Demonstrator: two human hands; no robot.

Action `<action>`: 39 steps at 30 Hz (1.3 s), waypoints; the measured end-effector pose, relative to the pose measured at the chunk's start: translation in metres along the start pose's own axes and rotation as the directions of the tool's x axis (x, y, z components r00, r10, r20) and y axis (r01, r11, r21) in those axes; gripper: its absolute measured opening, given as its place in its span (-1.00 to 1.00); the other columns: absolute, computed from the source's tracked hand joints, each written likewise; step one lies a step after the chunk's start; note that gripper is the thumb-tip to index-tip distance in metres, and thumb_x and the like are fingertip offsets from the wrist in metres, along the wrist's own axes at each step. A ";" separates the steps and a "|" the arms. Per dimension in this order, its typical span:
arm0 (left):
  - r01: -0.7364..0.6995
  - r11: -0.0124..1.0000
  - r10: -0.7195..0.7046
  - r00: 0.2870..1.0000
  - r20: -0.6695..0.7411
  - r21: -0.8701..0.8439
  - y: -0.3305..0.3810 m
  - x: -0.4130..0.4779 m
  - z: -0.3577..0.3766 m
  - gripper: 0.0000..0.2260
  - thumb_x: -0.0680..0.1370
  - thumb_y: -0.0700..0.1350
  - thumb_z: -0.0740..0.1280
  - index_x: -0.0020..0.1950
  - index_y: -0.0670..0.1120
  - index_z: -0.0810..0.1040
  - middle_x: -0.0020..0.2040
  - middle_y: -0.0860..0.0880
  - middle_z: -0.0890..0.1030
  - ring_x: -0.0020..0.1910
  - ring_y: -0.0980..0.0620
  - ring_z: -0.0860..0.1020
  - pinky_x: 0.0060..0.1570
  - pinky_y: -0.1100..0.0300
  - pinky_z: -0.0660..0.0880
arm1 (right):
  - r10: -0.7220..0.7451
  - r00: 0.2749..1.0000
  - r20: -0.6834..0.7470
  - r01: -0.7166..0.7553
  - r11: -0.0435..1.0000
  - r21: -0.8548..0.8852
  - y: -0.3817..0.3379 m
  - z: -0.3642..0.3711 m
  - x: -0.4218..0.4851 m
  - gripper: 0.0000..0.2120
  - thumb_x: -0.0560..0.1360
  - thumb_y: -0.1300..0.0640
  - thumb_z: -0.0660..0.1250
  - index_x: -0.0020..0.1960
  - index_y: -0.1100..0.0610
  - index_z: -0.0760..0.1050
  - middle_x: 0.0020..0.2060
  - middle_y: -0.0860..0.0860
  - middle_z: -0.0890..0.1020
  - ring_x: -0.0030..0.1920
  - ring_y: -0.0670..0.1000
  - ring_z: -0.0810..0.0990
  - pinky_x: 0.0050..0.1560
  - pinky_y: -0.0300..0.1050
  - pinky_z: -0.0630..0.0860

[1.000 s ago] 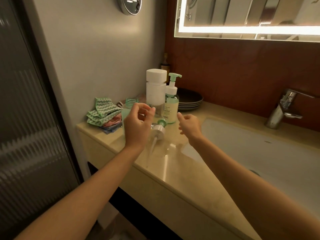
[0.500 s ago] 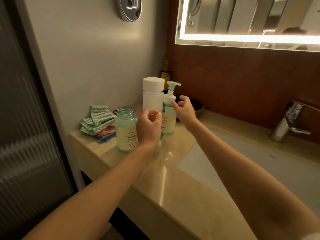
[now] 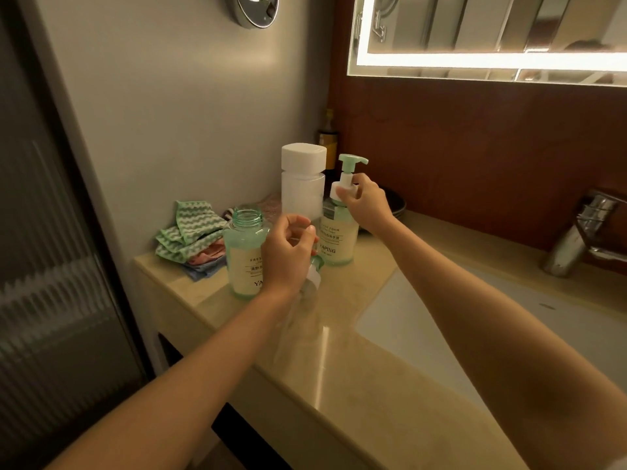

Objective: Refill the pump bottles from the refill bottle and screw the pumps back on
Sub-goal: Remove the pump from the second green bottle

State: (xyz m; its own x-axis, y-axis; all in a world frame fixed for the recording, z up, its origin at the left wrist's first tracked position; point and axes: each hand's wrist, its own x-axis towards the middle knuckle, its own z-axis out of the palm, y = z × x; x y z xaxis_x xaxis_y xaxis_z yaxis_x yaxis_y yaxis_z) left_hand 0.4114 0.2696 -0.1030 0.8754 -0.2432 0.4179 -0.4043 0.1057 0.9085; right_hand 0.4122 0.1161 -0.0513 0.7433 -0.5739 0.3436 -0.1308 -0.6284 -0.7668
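Observation:
Two pale green pump bottles stand on the beige counter (image 3: 339, 385). The left bottle (image 3: 246, 256) has an open mouth with no pump on it. My left hand (image 3: 288, 252) holds its removed pump (image 3: 314, 273) just right of that bottle, and the tube hangs down, blurred. The right bottle (image 3: 339, 239) carries its green-topped pump (image 3: 349, 171). My right hand (image 3: 366, 205) grips that pump's white collar. The white refill bottle (image 3: 303, 181) stands capped behind and between them.
Folded green, pink and blue cloths (image 3: 190, 235) lie at the counter's left end by the wall. Dark plates (image 3: 397, 205) are stacked behind my right hand. The sink basin (image 3: 475, 327) and chrome faucet (image 3: 576, 232) are on the right. A small dark bottle (image 3: 328, 140) stands in the back corner.
My right hand has reached up to the right bottle and closed on its pump collar. My left hand, still holding the removed pump, has shifted slightly beside the open bottle.

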 end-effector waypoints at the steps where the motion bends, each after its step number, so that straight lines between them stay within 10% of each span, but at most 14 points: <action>1: -0.005 1.000 0.005 1.000 0.001 -0.003 0.001 -0.001 0.000 -0.98 0.55 -0.19 0.28 -0.06 -0.08 0.47 -0.23 -0.03 0.59 -0.33 0.11 0.54 -0.33 0.34 0.48 | -0.001 1.000 -0.004 0.001 1.000 -0.006 0.001 -0.004 -0.004 -0.59 0.56 0.02 0.22 0.34 0.16 0.30 0.22 0.11 0.51 0.18 0.10 0.51 0.08 -0.02 0.46; 8: -0.011 0.999 0.007 0.997 0.072 0.050 0.005 -0.014 -0.006 -0.88 0.52 -0.15 0.33 0.01 -0.04 0.44 -0.14 -0.05 0.58 -0.18 0.01 0.57 -0.15 0.11 0.56 | -0.028 1.000 -0.010 0.028 1.000 -0.002 0.000 -0.023 -0.045 -0.60 0.55 0.03 0.23 0.33 0.17 0.32 0.20 0.11 0.52 0.07 0.04 0.51 0.03 -0.04 0.48; 12: -0.065 0.993 0.054 0.992 0.114 0.100 0.008 -0.027 -0.011 -0.78 0.48 -0.15 0.39 0.07 -0.08 0.43 -0.15 0.04 0.55 -0.12 0.09 0.53 -0.16 0.32 0.48 | -0.056 0.998 0.015 0.057 0.998 -0.023 -0.006 -0.030 -0.070 -0.60 0.54 0.03 0.26 0.31 0.18 0.34 0.19 0.12 0.54 0.11 0.07 0.54 0.06 -0.04 0.49; 21: 0.024 0.995 -0.061 0.921 0.385 0.098 0.004 -0.053 -0.020 -0.32 0.30 -0.04 0.54 0.34 -0.08 0.33 0.29 -0.01 0.47 0.27 0.07 0.42 0.26 0.13 0.38 | -0.117 0.989 0.086 0.115 0.993 0.020 -0.021 -0.035 -0.121 -0.66 0.52 0.04 0.29 0.25 0.14 0.39 0.13 0.07 0.58 0.07 0.01 0.56 0.07 -0.07 0.52; 34: -0.018 0.978 -0.066 0.916 0.395 0.206 -0.005 -0.057 -0.025 -0.27 0.28 0.01 0.55 0.36 -0.02 0.31 0.23 0.02 0.52 0.19 0.05 0.48 0.16 0.10 0.44 | -0.104 0.966 0.236 0.059 0.980 0.191 -0.034 -0.042 -0.145 -0.61 0.53 0.06 0.27 0.33 0.11 0.34 0.13 -0.02 0.52 0.07 -0.08 0.52 -0.15 -0.35 0.47; 39: -0.048 0.975 -0.044 0.916 0.399 0.218 -0.005 -0.058 -0.027 -0.29 0.28 0.04 0.54 0.34 -0.04 0.33 0.22 0.00 0.53 0.18 0.04 0.49 0.16 0.07 0.46 | -0.092 0.995 0.040 0.090 0.995 0.042 -0.034 -0.032 -0.141 -0.46 0.37 -0.12 0.41 0.25 0.09 0.38 0.10 0.02 0.51 0.05 -0.02 0.53 0.01 -0.14 0.53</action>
State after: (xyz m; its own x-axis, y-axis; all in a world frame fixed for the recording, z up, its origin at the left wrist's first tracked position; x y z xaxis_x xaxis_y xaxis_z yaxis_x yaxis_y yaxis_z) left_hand 0.3696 0.3088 -0.1319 0.7140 -0.6119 0.3403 -0.4937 -0.0954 0.8644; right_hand 0.2905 0.2015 -0.0566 0.7779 -0.4922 0.3906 -0.0356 -0.6551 -0.7547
